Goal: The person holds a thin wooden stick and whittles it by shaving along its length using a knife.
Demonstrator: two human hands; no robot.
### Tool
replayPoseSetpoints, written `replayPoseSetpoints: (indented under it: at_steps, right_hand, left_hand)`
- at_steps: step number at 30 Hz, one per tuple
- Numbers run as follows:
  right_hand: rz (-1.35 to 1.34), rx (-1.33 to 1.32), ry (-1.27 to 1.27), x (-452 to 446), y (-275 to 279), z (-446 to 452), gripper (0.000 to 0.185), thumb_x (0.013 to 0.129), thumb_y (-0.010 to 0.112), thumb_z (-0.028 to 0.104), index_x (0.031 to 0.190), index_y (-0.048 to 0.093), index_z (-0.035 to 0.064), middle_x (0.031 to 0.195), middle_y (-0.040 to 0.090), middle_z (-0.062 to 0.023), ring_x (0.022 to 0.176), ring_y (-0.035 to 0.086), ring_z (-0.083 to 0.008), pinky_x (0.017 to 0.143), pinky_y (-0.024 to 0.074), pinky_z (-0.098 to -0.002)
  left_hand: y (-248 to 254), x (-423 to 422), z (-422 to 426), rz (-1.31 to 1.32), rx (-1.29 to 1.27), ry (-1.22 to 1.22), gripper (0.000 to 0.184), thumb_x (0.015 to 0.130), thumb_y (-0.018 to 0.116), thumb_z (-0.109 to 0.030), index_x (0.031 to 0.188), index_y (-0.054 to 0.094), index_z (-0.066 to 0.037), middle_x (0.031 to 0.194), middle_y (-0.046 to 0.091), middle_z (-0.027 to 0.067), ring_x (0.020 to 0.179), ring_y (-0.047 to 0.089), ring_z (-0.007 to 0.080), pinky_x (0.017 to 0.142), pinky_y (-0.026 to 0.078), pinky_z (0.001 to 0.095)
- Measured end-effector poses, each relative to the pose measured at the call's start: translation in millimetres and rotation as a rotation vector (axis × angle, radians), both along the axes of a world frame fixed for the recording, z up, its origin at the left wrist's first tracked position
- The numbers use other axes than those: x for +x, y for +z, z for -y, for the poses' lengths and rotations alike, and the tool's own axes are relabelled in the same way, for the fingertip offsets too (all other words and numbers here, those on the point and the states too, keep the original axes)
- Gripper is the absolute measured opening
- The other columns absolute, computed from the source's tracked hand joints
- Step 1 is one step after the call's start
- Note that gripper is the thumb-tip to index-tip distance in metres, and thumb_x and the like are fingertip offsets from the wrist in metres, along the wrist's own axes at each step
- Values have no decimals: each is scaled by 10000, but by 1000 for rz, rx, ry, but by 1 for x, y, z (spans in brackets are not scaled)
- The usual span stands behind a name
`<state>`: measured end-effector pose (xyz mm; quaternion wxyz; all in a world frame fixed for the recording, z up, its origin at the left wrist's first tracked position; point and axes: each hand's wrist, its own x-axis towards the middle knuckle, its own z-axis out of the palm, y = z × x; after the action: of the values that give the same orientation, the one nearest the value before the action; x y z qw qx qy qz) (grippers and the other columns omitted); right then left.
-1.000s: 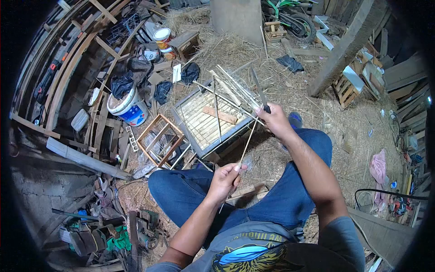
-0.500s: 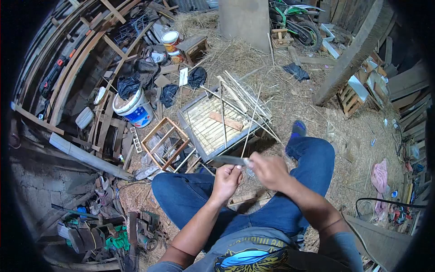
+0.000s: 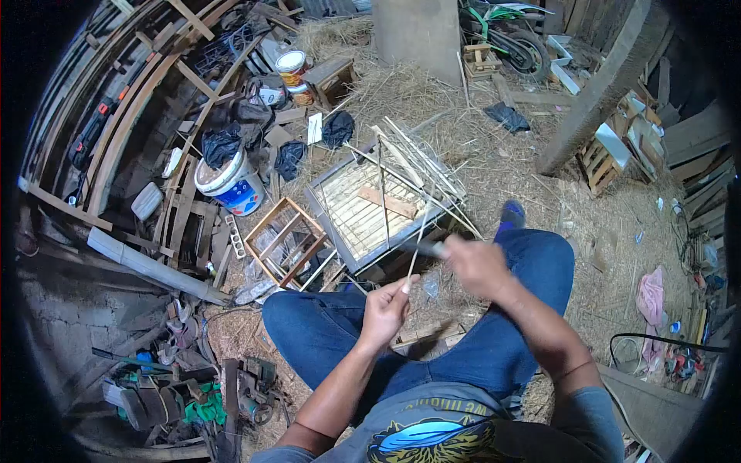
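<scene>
My left hand (image 3: 384, 312) is closed in a pinch around the near end of a thin, pale bamboo strip (image 3: 417, 245), which points away from me. In my right hand (image 3: 477, 268) is a knife (image 3: 429, 249), gripped by its handle; its dark blade is blurred and reaches left across the strip. Whether the blade touches the strip, I cannot tell. Beyond the hands stands a low dark-framed slatted bamboo panel (image 3: 347, 208). Several loose sticks and a reddish-brown piece of wood (image 3: 387, 202) lie on it.
A small wooden frame (image 3: 284, 243) stands left of the slatted panel, near a white-and-blue bucket (image 3: 230, 184). A wooden post (image 3: 594, 96) rises at the right. Straw and shavings cover the floor (image 3: 532, 193). A bamboo pole (image 3: 154, 266) lies at left.
My right hand has moved right with the knife, away from my left hand. My left hand has dropped slightly, and the strip in it shows more plainly. The whole view has shifted a little.
</scene>
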<state>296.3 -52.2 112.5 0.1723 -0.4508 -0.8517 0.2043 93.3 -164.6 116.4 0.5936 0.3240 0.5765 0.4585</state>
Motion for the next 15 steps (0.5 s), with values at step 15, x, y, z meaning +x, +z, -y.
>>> replayPoseSetpoints:
  at_steps: [15]
  right_hand:
    - [29,47,189,-15,30,19,245,1057,432,341,992,565,147,677,677,-126,621,689,-374,528,524,-521]
  left_hand:
    - [-3,-5,1,1,40,-53,305,1065,569,-184,1285,674,-1,658,427,-106,546,327,6,480,246,231]
